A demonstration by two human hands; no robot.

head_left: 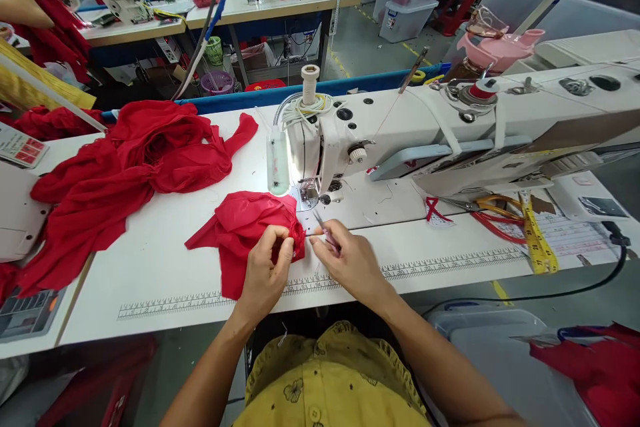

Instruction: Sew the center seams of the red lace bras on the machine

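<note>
- Here, the red cloth piece (pixel 245 220) is lying on the white table (pixel 160 260), bunched up, its longer spread running from a pointed corner at the left to a gathered edge between the hands, with a flap hanging toward the person.
- The left hand (pixel 267 273) is pinching that gathered edge between thumb and fingertips; it is the nearer hand, overlapping the cloth.
- The right hand (pixel 353 260) is curling narrowly around a small pointed tool (pixel 331 241), perhaps thread snips, tip aiming away from the person; its fingertips are resting just beside the gathered edge, and whether they are pinching a thread I cannot tell.
- The sewing machine (pixel 380 120) is standing just beyond, its presser foot (pixel 309 195) sitting near the cloth's far right corner.
- A printed ruler (pixel 175 303) is running under the hands along the near edge.
- Farther left, a red fabric heap (pixel 165 153) is lying; well to the right, a yellow tape measure (pixel 540 240) is drooping.
</note>
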